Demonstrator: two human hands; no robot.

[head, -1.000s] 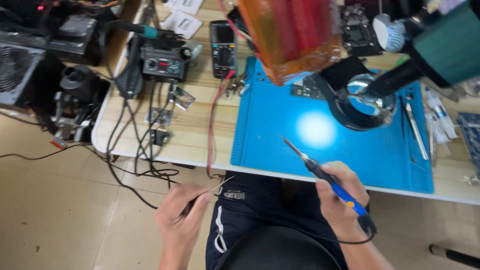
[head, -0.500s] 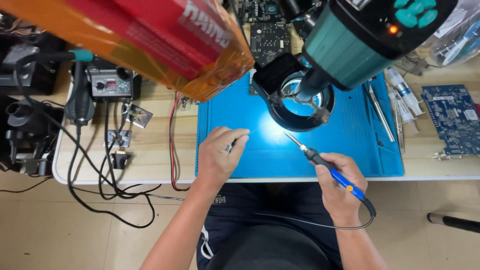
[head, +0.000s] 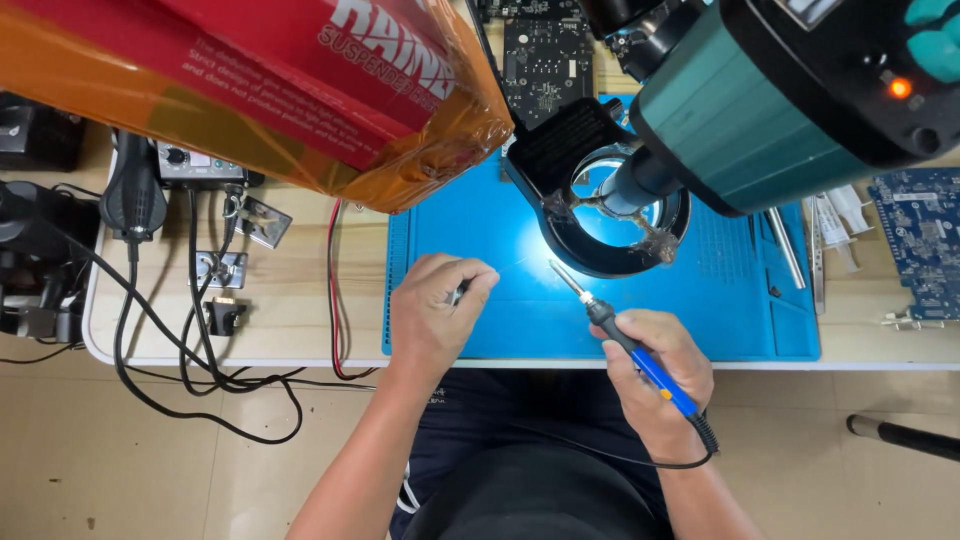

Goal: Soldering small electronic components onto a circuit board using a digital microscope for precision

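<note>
My right hand [head: 655, 370] grips a blue-handled soldering iron [head: 625, 335]; its metal tip points up-left over the blue work mat [head: 480, 230], just below a black ring light [head: 610, 215]. My left hand [head: 432, 315] rests on the mat's front left part, its fingers pinched on a small dark tool [head: 460, 293] that is mostly hidden. A thin wire runs from that hand toward the iron's tip. A bright spot of light lies on the mat between the two hands.
A teal microscope body [head: 770, 90] hangs over the ring light. An orange-wrapped red box [head: 260, 90] fills the top left. A soldering station [head: 195, 165] and black cables [head: 190, 330] lie left of the mat. Circuit boards [head: 545, 60] and tweezers [head: 785, 250] sit nearby.
My left hand has come up from my lap onto the mat and settled there, pinching a small tool. The view has shifted closer over the bench. My right hand keeps the iron.
</note>
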